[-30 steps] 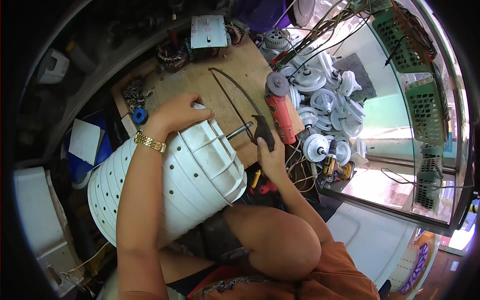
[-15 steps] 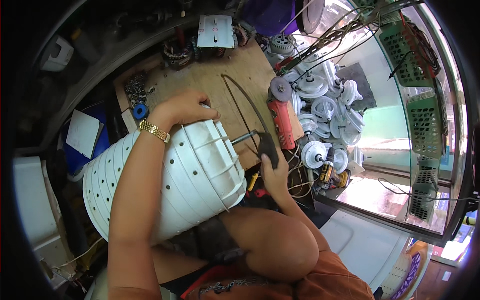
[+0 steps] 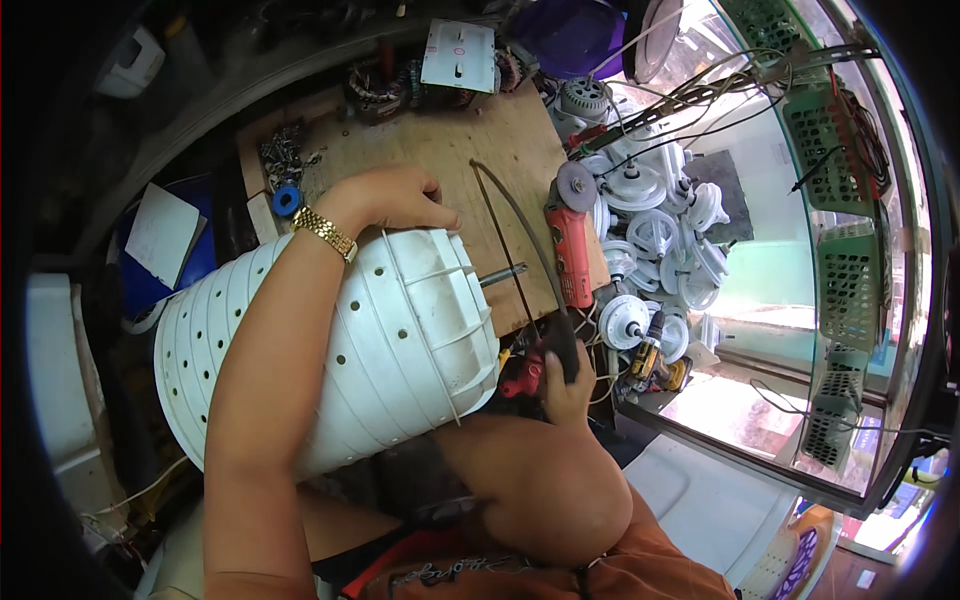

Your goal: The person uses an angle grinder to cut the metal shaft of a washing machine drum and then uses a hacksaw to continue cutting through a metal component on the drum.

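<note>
A white perforated drum with ribs on its end lies tilted across my lap. My left hand is curled over the ribbed end's upper edge, my forearm lying across the drum's side. A metal shaft sticks out of that end to the right. In my right hand is a hacksaw, gripped by its dark handle. The bowed hacksaw frame points away from me, and its thin blade crosses the shaft near the tip. Whether the blade touches the shaft, I cannot tell.
A wooden board lies beyond the drum, with small metal parts and blue tape at its left. To the right are a red angle grinder, several white pulley-like parts, a yellow drill and hanging cables.
My right hand has drawn the hacksaw toward me, and more of the shaft's tip shows. My left hand stays on the drum. The whole view has shifted slightly.
</note>
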The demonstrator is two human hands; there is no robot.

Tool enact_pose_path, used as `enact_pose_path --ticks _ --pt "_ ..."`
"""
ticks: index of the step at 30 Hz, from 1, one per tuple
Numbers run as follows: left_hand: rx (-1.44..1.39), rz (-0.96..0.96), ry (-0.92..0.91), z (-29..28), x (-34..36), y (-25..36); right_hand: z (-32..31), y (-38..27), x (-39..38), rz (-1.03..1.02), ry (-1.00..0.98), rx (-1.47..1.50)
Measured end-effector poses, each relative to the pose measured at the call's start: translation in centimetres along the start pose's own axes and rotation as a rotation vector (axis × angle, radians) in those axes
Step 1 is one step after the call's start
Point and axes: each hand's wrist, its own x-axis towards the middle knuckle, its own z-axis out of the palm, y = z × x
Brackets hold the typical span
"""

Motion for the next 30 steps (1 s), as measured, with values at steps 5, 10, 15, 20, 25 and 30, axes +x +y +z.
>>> enact_pose_path --ticks 5,10,15,20,25,30 --pt "0.068 0.049 -0.019 -0.1 0.8 0.6 0.2 1.1 -0.2 -0.006 0.063 0.006" --pt "0.036 0.068 0.022 -0.1 1.7 0.8 3.9 3.4 5.6 0.163 0.002 0.254" --pt "-0.024 -0.001 0.011 -1.4 0.2 -1.2 -3.0 -1.0 -3.2 0.227 -0.040 0.155" --pt "0.085 0.072 -0.023 -0.8 1.9 0.7 2.5 2.8 3.1 0.267 -0.022 0.191" --pt "-0.010 0.030 -0.015 -1.4 1.4 -1.0 3.1 3.2 2.4 0.253 -0.030 0.182" --pt "0.019 0.050 -0.030 -1.7 1.4 -1.2 -1.0 2.4 -3.0 0.207 0.015 0.145"
